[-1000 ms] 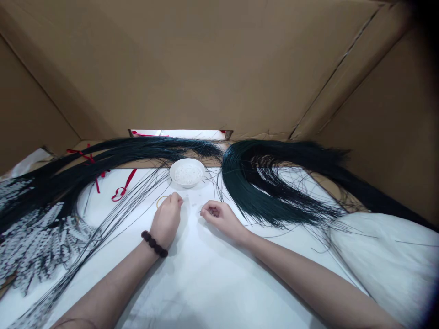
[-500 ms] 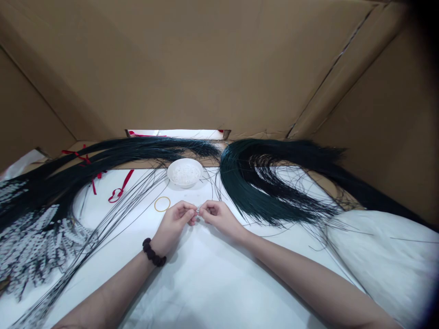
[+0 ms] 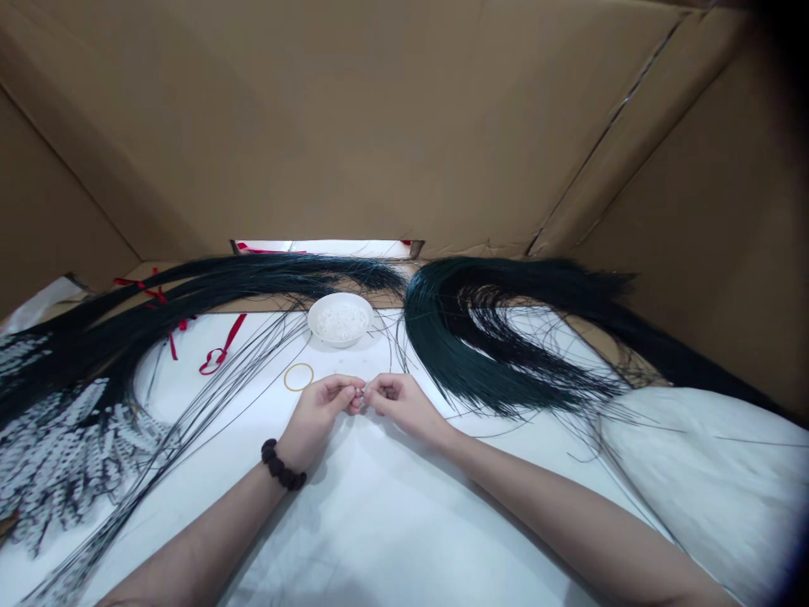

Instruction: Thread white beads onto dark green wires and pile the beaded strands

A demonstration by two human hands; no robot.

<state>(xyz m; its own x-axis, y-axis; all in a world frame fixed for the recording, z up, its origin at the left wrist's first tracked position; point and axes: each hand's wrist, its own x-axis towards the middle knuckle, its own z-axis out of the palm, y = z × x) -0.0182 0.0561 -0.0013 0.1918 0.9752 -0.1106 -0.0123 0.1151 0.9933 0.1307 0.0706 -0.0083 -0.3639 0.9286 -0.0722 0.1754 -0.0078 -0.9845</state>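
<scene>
My left hand (image 3: 325,413) and my right hand (image 3: 404,405) meet fingertip to fingertip over the white table (image 3: 379,523). Both are closed in a pinch. Something tiny sits between the fingertips, too small to name. Just beyond the hands stands a white bowl (image 3: 341,337) with small clear or white bits in it. A thin yellow ring (image 3: 298,377) lies beside my left hand. Dark green strands (image 3: 442,354) curve in a thick bundle past my right hand.
At left, dark strands (image 3: 208,287) carry white-beaded ends (image 3: 69,464); loose thin strands (image 3: 202,405) run toward the bowl. Red ribbon (image 3: 218,358) lies nearby. A white plastic bag (image 3: 708,472) is at right. Cardboard walls (image 3: 379,126) enclose the back and sides.
Both hands stay almost in place, fingertips still together. The fingers have shifted only slightly, with the right fingertips a touch closer to the left. The surroundings look the same.
</scene>
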